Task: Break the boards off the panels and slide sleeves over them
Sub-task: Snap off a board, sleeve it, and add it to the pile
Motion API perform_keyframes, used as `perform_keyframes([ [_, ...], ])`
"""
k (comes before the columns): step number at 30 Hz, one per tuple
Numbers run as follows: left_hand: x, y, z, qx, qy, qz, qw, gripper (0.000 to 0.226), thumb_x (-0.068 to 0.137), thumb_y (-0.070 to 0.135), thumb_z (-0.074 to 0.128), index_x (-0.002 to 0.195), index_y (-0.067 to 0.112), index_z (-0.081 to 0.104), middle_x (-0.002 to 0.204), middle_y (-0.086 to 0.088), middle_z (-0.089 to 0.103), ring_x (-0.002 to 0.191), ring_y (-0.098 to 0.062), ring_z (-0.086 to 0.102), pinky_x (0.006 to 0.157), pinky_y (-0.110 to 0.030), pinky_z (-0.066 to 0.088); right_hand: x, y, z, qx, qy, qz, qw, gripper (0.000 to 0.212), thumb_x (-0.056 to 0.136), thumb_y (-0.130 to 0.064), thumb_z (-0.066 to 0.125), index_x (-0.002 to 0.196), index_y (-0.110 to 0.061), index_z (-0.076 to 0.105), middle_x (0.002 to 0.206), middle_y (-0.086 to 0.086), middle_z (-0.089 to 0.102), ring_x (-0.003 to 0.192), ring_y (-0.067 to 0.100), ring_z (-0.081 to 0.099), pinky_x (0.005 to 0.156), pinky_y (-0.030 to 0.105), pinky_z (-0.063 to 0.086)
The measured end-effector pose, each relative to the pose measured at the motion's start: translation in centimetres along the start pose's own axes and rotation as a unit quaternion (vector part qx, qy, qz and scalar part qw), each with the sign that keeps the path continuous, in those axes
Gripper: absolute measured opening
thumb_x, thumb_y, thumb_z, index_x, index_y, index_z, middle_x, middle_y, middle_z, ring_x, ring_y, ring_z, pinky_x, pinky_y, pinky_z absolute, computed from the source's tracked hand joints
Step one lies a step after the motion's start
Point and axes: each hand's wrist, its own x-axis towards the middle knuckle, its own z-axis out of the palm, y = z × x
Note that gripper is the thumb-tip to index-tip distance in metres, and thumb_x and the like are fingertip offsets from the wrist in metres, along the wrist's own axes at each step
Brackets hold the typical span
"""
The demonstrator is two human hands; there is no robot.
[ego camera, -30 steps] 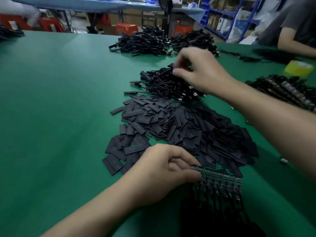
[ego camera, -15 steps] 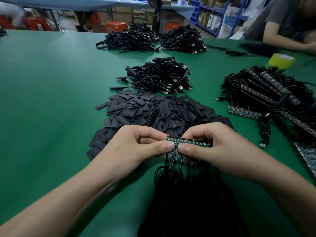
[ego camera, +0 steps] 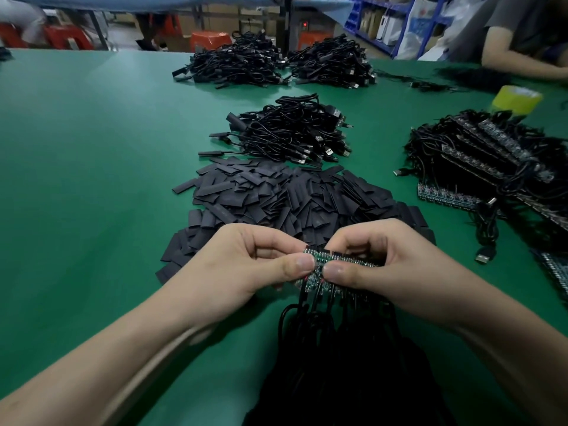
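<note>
Fingers [ego camera: 276,238] of the left hand [ego camera: 246,265] and the right hand [ego camera: 396,265] were curled behind the green panel [ego camera: 322,259], with both thumbs pressed on its front and their tips almost touching. The panel was held just above the table [ego camera: 92,155], at the near edge of the pile of black sleeves [ego camera: 276,195]. A second before, the left hand had held the panel alone while the right reached out to the cable heap [ego camera: 289,130]. Half a second before, both hands already pinched it as here, and the piles lay unchanged.

The right hand hid most of the panel's right part. The strip looked slightly kinked at the thumbs, but whether a board had snapped free could not be told. Its black cables [ego camera: 332,333] hung down into a dark, blurred mass cut off at the bottom edge. The stacked panels [ego camera: 491,161] at right ran out of frame, and the yellow tape roll [ego camera: 516,99] was blurred.
</note>
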Motion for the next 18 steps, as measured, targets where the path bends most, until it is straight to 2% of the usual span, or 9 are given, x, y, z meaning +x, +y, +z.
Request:
perform_keyframes([
  [6, -0.1, 0.2, 0.0, -0.04, -0.028, -0.021, 0.999, 0.013, 0.069, 0.023, 0.082, 0.08, 0.017, 0.081, 0.068, 0.001, 0.073, 0.052, -0.001, 0.06, 0.049, -0.01, 0.044, 0.1, 0.3, -0.2, 0.071, -0.055, -0.004, 0.996, 0.01, 0.086, -0.03, 0.074, 0.084, -0.02, 0.076, 0.077, -0.01, 0.071, 0.071, -0.002, 0.062, 0.068, 0.009, 0.045],
  [9, 0.0, 0.7, -0.6, -0.037, 0.01, -0.003, 0.999, 0.02, 0.065, 0.027, 0.09, 0.079, 0.016, 0.08, 0.071, -0.007, 0.073, 0.054, -0.006, 0.061, 0.052, -0.015, 0.047, 0.0, 0.4, -0.9, -0.034, -0.064, 0.044, 0.996, 0.02, 0.084, -0.042, 0.073, 0.085, -0.022, 0.075, 0.08, 0.004, 0.072, 0.073, 0.007, 0.061, 0.071, 0.025, 0.047],
  [10, 0.0, 0.9, -0.9, -0.026, 0.028, 0.007, 0.999, 0.023, 0.063, 0.032, 0.088, 0.079, 0.017, 0.079, 0.073, -0.007, 0.074, 0.056, -0.009, 0.061, 0.057, -0.019, 0.047, -0.2, 0.5, -1.0, -0.083, -0.06, 0.05, 0.994, 0.023, 0.082, -0.047, 0.072, 0.088, -0.026, 0.075, 0.082, 0.003, 0.073, 0.073, 0.007, 0.062, 0.072, 0.028, 0.047],
  [12, 0.0, 1.4, -1.1, -0.008, 0.05, 0.038, 0.998, 0.025, 0.062, 0.037, 0.085, 0.078, 0.02, 0.078, 0.076, -0.005, 0.074, 0.06, -0.011, 0.061, 0.068, -0.027, 0.043, -0.6, 0.3, -0.7, -0.154, -0.019, 0.028, 0.987, 0.03, 0.08, -0.06, 0.07, 0.098, -0.037, 0.075, 0.09, -0.012, 0.073, 0.081, -0.004, 0.065, 0.076, 0.023, 0.049],
  [13, 0.0, 1.6, -1.1, 0.001, 0.057, 0.061, 0.996, 0.024, 0.062, 0.038, 0.085, 0.077, 0.021, 0.078, 0.076, -0.001, 0.074, 0.062, -0.011, 0.062, 0.069, -0.027, 0.044, -0.7, 0.1, -0.3, -0.177, 0.014, 0.002, 0.984, 0.036, 0.08, -0.067, 0.069, 0.106, -0.041, 0.074, 0.099, -0.018, 0.072, 0.091, -0.006, 0.066, 0.081, 0.019, 0.05],
  [15, 0.0, 1.9, -0.9, 0.039, 0.067, 0.114, 0.99, 0.018, 0.062, 0.037, 0.083, 0.074, 0.025, 0.078, 0.078, 0.007, 0.073, 0.069, -0.007, 0.063, 0.067, -0.022, 0.051, -0.8, -0.4, 1.0, -0.179, 0.067, -0.049, 0.98, 0.045, 0.082, -0.069, 0.065, 0.115, -0.04, 0.071, 0.111, -0.02, 0.069, 0.106, -0.001, 0.065, 0.088, 0.017, 0.048],
  [16, -0.1, 2.0, -0.6, 0.06, 0.066, 0.136, 0.987, 0.015, 0.062, 0.036, 0.083, 0.073, 0.027, 0.078, 0.078, 0.009, 0.072, 0.071, -0.005, 0.063, 0.068, -0.018, 0.052, -0.7, -0.6, 1.7, -0.156, 0.079, -0.063, 0.983, 0.044, 0.084, -0.064, 0.064, 0.116, -0.036, 0.072, 0.111, -0.016, 0.07, 0.106, 0.002, 0.065, 0.089, 0.022, 0.049],
  [18, -0.2, 2.2, -0.4, 0.082, 0.057, 0.152, 0.983, 0.015, 0.065, 0.036, 0.086, 0.073, 0.026, 0.077, 0.075, 0.008, 0.07, 0.07, -0.007, 0.061, 0.065, -0.016, 0.051, -0.6, -0.8, 3.2, -0.078, 0.08, -0.082, 0.99, 0.031, 0.092, -0.05, 0.064, 0.109, -0.026, 0.075, 0.103, -0.003, 0.074, 0.096, 0.015, 0.07, 0.087, 0.04, 0.054],
])
